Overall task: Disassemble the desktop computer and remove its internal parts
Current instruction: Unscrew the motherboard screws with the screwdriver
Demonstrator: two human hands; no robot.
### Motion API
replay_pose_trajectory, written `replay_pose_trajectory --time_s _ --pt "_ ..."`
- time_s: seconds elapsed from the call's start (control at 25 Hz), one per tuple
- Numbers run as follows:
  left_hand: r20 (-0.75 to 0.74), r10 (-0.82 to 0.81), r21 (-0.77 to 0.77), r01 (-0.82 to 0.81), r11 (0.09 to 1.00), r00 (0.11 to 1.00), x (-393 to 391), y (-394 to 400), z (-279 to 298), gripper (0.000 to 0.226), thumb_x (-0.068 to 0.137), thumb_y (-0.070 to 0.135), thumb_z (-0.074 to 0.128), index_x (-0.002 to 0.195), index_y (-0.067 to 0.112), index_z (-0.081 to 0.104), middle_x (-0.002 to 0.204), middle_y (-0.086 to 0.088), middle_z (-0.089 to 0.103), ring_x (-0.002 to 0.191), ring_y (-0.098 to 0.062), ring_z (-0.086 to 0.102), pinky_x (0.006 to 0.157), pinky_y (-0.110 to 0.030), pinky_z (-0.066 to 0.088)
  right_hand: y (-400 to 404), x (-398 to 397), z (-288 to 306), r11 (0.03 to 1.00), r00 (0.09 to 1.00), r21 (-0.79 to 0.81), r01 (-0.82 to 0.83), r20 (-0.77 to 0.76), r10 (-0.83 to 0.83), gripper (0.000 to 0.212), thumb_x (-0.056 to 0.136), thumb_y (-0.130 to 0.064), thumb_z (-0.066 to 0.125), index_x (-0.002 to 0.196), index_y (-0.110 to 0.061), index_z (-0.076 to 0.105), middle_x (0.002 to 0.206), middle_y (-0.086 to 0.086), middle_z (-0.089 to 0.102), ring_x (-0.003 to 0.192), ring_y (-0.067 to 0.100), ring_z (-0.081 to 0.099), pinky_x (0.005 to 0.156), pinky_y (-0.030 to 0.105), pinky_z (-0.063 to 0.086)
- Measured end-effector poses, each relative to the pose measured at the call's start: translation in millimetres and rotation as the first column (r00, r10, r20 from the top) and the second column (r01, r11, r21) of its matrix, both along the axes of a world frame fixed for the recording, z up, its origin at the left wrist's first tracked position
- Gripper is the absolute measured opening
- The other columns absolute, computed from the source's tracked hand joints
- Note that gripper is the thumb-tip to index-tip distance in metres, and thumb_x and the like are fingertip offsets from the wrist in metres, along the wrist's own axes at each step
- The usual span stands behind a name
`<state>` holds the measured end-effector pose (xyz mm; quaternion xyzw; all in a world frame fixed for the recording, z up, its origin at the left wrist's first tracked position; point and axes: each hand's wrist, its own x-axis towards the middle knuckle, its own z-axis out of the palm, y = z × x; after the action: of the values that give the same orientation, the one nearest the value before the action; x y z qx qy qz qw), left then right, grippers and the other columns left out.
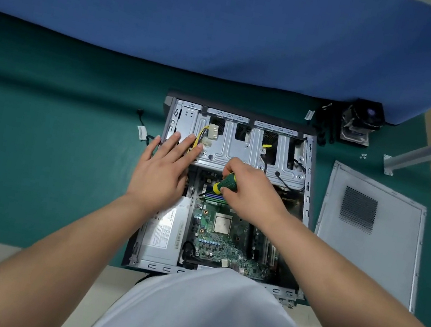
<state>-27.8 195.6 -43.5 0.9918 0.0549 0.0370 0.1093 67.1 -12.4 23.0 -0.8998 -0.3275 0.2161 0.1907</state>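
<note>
Lying on its side on the green mat (41, 132), the open computer case (310, 180) shows all its inner parts from above. The right hand (249, 191) is curled around the green and yellow handle of a screwdriver (224, 183), and the dark shaft points down and to the left, with its tip at the far left corner of the motherboard (223, 242); whether the tip sits on a screw, I cannot tell. The left hand (163, 167) is flat, with straight fingers, and presses on the metal drive cage (242, 150) at the far end of the case, holding nothing. Just beyond its fingertips are white connectors on yellow wires (209, 133). The bare processor (222, 223) sits in the middle of the motherboard, and the silver power supply (163, 238) lies to the left of the board, partly under the left forearm. The removed side panel (369, 233) lies flat on the mat, just to the right of the case. A black cooler with a fan (360, 121) stands on the mat beyond the far right corner of the case, and a loose cable with a white tag (141, 132) lies to the left of the case.
</note>
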Motion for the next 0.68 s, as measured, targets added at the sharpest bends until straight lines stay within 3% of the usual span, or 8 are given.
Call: replay_pose_trajectory --time_s 0.28,0.6,0.68 --pt "0.024 0.007 0.001 -0.007 1.000 1.000 0.5 1.1 -1.3 0.070 0.094 0.025 0.053 0.160 0.033 0.031 0.167 0.008 0.029 0.155 -0.020 0.022 0.127 -0.050 0.012 8.9 -0.6 -3.3 1.000 1.000 -0.023 -0.015 0.008 0.015 0.031 0.090 -0.022 0.070 0.102 -0.029 0.042 0.093 -0.007 0.051 0.080 0.018 0.055 0.063 0.034 0.044" --pt "0.026 0.010 0.008 -0.010 1.000 1.000 -0.2 0.4 -2.4 0.073 0.091 0.024 0.053 0.160 0.033 0.031 0.168 0.007 0.028 0.155 -0.021 0.021 0.126 -0.051 0.013 14.6 -4.2 -5.3 0.994 0.996 -0.084 -0.075 0.042 0.078 0.028 0.089 -0.021 0.069 0.108 -0.023 0.048 0.095 -0.006 0.049 0.080 0.020 0.051 0.064 0.032 0.036" --pt "0.026 0.010 0.006 -0.011 1.000 1.000 -0.3 0.5 -1.6 0.073 0.091 0.024 0.053 0.160 0.032 0.031 0.168 0.007 0.028 0.155 -0.021 0.022 0.126 -0.050 0.012 14.6 -4.0 -4.5 0.993 0.996 -0.084 -0.080 0.038 0.083 0.028 0.089 -0.021 0.069 0.106 -0.024 0.047 0.094 -0.006 0.050 0.078 0.019 0.052 0.058 0.031 0.036"
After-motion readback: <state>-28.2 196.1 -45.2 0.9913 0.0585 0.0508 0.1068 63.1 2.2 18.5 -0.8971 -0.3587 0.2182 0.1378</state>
